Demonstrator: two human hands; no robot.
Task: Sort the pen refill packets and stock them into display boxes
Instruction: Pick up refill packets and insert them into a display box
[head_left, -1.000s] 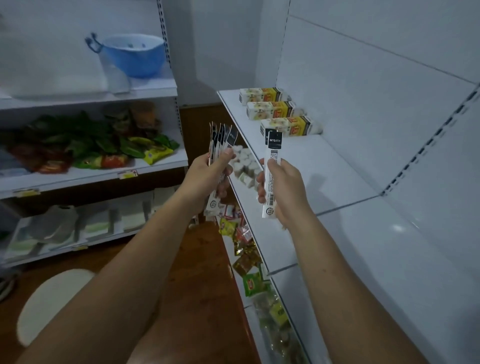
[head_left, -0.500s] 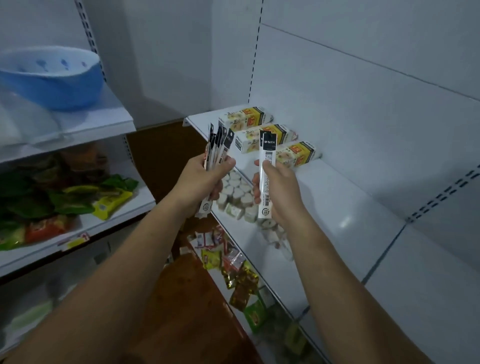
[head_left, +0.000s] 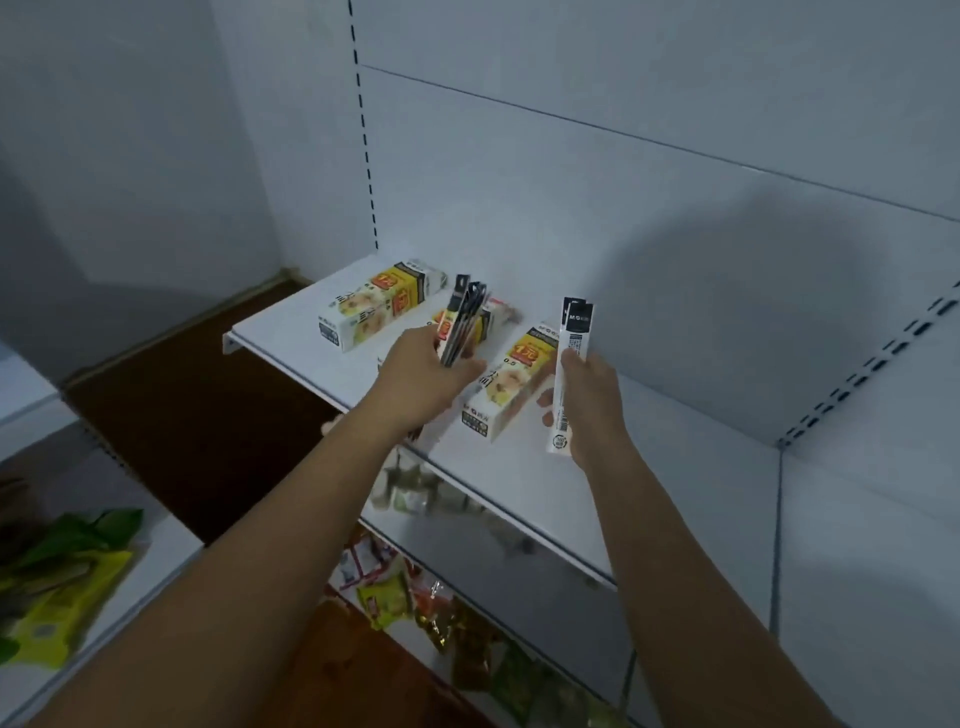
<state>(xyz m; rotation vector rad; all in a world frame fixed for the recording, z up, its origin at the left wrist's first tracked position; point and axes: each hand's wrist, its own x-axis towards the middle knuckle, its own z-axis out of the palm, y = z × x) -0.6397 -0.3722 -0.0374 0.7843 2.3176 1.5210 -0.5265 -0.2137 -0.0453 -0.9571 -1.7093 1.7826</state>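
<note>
white shelf (head_left: 675, 467) (display boxes (head_left: 382, 306) on it), pale wall (head_left: 571, 208); left hand (head_left: 421, 379) grips packet bundle (head_left: 462, 322), right hand (head_left: 592, 400) grips packets (head_left: 569, 364).

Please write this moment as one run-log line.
left hand: grips packet bundle | right hand: holds white packets | display boxes: lying on shelf

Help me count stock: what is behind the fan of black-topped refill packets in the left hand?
A white-and-yellow cardboard display box lies on the white shelf behind them; only its far end shows. The packets and left hand cover the rest.
</note>
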